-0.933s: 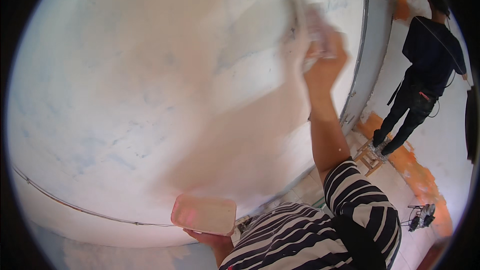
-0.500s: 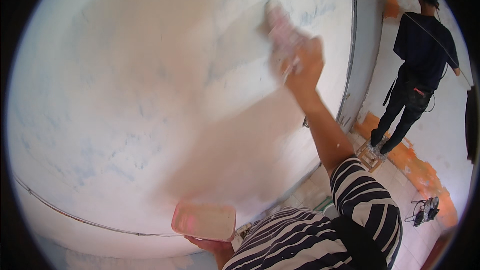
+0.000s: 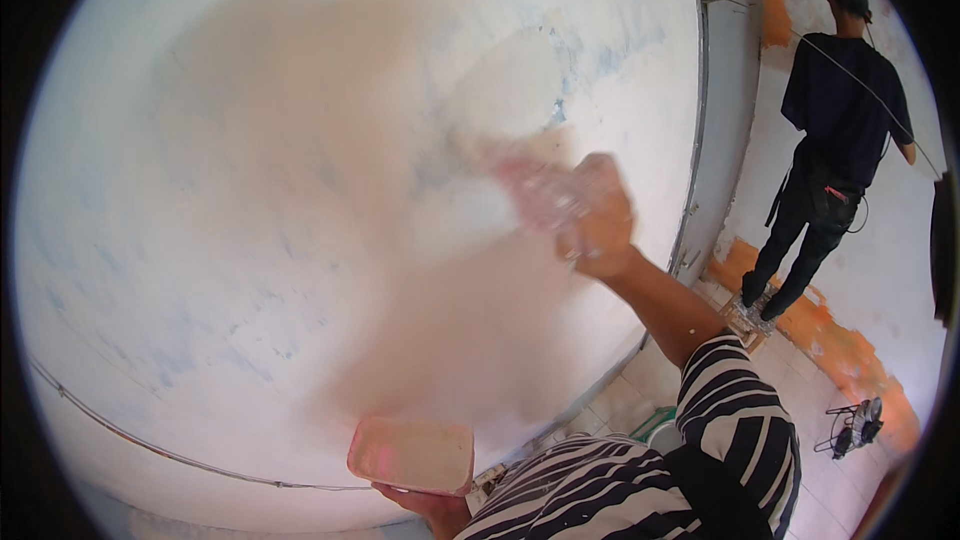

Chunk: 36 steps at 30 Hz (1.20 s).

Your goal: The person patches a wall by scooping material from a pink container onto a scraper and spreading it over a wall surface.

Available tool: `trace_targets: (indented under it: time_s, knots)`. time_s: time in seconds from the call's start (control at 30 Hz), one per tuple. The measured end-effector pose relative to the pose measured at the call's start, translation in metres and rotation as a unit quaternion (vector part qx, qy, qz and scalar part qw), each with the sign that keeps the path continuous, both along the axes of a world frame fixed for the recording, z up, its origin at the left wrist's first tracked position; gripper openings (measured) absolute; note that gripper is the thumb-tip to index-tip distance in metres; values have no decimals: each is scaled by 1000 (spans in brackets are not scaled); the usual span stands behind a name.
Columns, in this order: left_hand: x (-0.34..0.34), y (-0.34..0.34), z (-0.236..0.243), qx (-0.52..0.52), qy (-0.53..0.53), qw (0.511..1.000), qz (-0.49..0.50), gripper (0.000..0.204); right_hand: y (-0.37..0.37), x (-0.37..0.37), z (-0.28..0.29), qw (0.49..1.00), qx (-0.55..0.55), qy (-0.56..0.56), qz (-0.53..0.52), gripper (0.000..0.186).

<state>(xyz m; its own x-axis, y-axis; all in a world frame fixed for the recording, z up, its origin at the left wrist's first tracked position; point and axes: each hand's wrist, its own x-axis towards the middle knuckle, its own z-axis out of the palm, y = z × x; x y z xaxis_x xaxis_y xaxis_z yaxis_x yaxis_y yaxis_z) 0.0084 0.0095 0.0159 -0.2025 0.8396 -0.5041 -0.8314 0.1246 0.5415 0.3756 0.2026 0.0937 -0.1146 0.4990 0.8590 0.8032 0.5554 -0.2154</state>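
My right hand (image 3: 600,215) is closed around a wide paintbrush (image 3: 525,180), pinkish and smeared by motion. The brush's tip is against or very near the whitish wall (image 3: 250,270), which carries faint blue streaks; whether it touches I cannot tell. Low in front of me, my left hand (image 3: 425,503) grips a shallow pink plastic tub (image 3: 412,453) from below. Its pale inside has a brighter pink patch, and its depth is hard to make out. The left fingers are partly hidden under the tub.
A thin cable (image 3: 165,453) runs along the wall at lower left. On the right stands a grey door (image 3: 727,90). Beyond it a person in dark clothes (image 3: 845,110) stands on a small wooden stool (image 3: 745,323), facing another wall. A dark fan-like object (image 3: 855,428) sits on the tiled floor.
My right hand has swept the paintbrush down and slightly left across the wall, and the brush now tilts further left. My left hand and the tub stay nearly in place.
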Motion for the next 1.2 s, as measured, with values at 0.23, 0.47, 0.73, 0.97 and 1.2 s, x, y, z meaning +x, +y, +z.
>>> trace_targets:
  time_s: [0.23, 0.47, 0.73, 0.97, 1.2]
  knots:
    - [6, 11, 6, 12, 4, 999, -38, 72, 35, 32, 6, 991, 12, 37, -131, 15]
    - [-4, 2, -3, 18, 5, 999, -31, 71, 35, 35, 43, 958, 114, 44, -259, 33]
    - [2, -4, 8, 10, -7, 999, -48, 68, 18, 14, 19, 988, 7, 154, -21, 31]
    - [2, -1, 2, -18, 38, 999, -30, 70, 12, -8, 23, 997, 20, -65, -32, 34]
    - [9, 4, 9, -40, 55, 998, -11, 72, 45, 19, 21, 971, 15, 84, -223, 49]
